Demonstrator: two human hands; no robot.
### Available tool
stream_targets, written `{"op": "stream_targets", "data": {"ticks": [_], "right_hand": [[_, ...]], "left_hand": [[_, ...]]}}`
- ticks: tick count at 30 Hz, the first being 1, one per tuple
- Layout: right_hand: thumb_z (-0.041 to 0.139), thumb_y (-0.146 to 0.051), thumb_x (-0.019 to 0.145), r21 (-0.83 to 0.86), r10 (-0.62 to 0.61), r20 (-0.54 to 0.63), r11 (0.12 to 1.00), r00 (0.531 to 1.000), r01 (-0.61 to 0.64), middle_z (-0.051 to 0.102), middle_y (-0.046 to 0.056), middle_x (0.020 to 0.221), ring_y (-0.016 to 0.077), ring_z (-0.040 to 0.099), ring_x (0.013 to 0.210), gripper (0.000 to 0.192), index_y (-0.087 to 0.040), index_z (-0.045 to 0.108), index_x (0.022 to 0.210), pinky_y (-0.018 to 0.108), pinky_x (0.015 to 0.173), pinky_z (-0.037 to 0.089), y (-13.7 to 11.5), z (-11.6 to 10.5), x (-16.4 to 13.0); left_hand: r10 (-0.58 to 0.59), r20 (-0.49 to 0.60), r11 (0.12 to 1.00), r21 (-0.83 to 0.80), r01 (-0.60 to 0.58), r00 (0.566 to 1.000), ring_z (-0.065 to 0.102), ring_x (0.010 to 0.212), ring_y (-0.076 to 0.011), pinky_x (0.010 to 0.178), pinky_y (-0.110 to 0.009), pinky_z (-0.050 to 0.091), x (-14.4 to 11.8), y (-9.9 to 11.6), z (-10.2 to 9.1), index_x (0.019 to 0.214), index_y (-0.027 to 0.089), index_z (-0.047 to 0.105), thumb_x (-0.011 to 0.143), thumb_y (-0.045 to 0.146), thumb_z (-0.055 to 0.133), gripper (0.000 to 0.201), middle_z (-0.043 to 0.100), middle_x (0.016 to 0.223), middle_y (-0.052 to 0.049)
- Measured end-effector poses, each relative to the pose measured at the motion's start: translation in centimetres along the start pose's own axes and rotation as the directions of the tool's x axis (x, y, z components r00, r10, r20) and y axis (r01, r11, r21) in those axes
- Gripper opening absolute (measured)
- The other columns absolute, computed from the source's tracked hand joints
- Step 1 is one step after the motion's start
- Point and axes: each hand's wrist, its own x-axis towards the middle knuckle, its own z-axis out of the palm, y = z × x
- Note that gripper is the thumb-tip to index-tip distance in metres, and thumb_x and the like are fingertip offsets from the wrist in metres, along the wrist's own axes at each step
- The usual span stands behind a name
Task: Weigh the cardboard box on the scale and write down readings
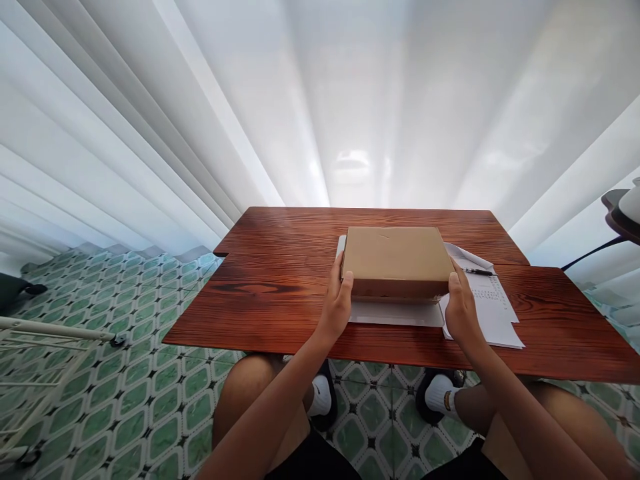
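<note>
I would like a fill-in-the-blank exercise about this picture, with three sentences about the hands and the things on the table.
1. Both hands grip a closed box made of brown ______.
2. The left hand is at the box's left side, and the right hand is at its ______ side.
3. To the right of the cardboard box, a black ______ lies on white printed papers on the wooden table.

Missing words: cardboard; right; pen

Both forearms reach forward — left hand (338,301) and right hand (461,305) upright, palms facing inward, fingers curled in a closed grip.
</note>
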Motion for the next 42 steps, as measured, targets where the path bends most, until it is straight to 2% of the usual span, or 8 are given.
{"op": "stream_targets", "data": {"ticks": [6, 10, 15, 22, 30, 38, 42], "right_hand": [[0.029, -0.056, 0.106, -0.007, -0.003, -0.036, 1.0, 0.999, 0.003, 0.051, 0.013, 0.15, 0.026, 0.044, 0.141, 0.058, -0.021, 0.053, 0.146, 0.051, 0.122, 0.029, -0.22, 0.2, 0.0], [0.028, -0.056, 0.106, -0.01, -0.001, -0.044, 1.0, 0.999, 0.001, 0.051, 0.012, 0.15, 0.0261, 0.043, 0.142, 0.058, -0.022, 0.053, 0.146, 0.051, 0.122, 0.03, -0.03, 0.36, -0.1], [0.029, -0.053, 0.106, -0.031, -0.057, -0.084, 0.998, 0.995, 0.054, 0.054, 0.014, 0.145, 0.0272, 0.047, 0.138, 0.056, -0.021, 0.054, 0.144, 0.052, 0.119, 0.031, 0.11, 0.67, -0.08], [0.033, -0.046, 0.104, -0.034, -0.075, -0.114, 0.997, 0.991, 0.071, 0.055, 0.014, 0.143, 0.0289, 0.047, 0.137, 0.051, -0.02, 0.056, 0.142, 0.052, 0.117, 0.033, 0.21, 0.67, -0.17], [0.034, -0.043, 0.102, -0.02, -0.077, -0.166, 0.997, 0.983, 0.075, 0.06, 0.014, 0.137, 0.0299, 0.049, 0.135, 0.05, -0.018, 0.062, 0.134, 0.052, 0.116, 0.033, 0.37, 0.84, -0.2], [0.032, -0.048, 0.103, -0.052, -0.118, -0.216, 0.993, 0.969, 0.11, 0.061, 0.015, 0.136, 0.0303, 0.05, 0.134, 0.053, -0.017, 0.064, 0.132, 0.052, 0.116, 0.034, 0.11, 0.92, -0.11], [0.03, -0.048, 0.104, -0.068, -0.156, -0.214, 0.987, 0.964, 0.145, 0.061, 0.014, 0.136, 0.0297, 0.049, 0.135, 0.053, -0.018, 0.065, 0.131, 0.052, 0.117, 0.034, -0.3, 0.86, -0.05]], "left_hand": [[-0.016, 0.017, 0.999, 0.043, 0.015, 1.0, 0.025, 0.153, -0.0226, 0.127, -0.04, 0.021, -0.19, 0.1, 0.3, 0.155, 0.03, 0.037, 0.099, 0.072, 0.033, 0.07, 0.033, 0.163, -0.006], [-0.024, 0.036, 0.999, 0.034, 0.023, 0.999, 0.022, 0.154, -0.0213, 0.128, -0.039, 0.019, -0.33, -0.19, 0.37, 0.158, 0.03, 0.03, 0.099, 0.072, 0.032, 0.073, 0.027, 0.166, -0.005], [-0.023, 0.048, 1.0, 0.007, 0.022, 0.999, 0.021, 0.154, -0.0208, 0.127, -0.036, 0.021, -0.29, -0.29, 0.5, 0.16, 0.029, 0.027, 0.097, 0.074, 0.032, 0.077, 0.025, 0.167, -0.004], [0.024, 0.013, 0.999, 0.037, -0.024, 1.0, 0.023, 0.154, -0.0212, 0.128, -0.038, 0.02, -0.64, -0.15, 0.8, 0.158, 0.03, 0.031, 0.1, 0.07, 0.032, 0.07, 0.029, 0.165, -0.005], [0.013, 0.041, 1.0, 0.014, -0.013, 0.999, 0.019, 0.155, -0.0218, 0.128, -0.041, 0.019, -0.86, -0.2, 0.95, 0.157, 0.031, 0.031, 0.1, 0.07, 0.031, 0.069, 0.029, 0.165, -0.005], [0.068, 0.057, 0.997, 0.027, -0.07, 0.996, 0.035, 0.149, -0.0222, 0.126, -0.04, 0.026, -0.52, -0.05, 0.93, 0.159, 0.032, 0.029, 0.102, 0.066, 0.03, 0.066, 0.034, 0.163, -0.003], [0.111, 0.047, 0.993, 0.037, -0.113, 0.993, 0.036, 0.148, -0.0235, 0.125, -0.041, 0.028, -0.44, 0.6, 0.59, 0.16, 0.031, 0.027, 0.103, 0.065, 0.029, 0.067, 0.034, 0.163, -0.002]]}}
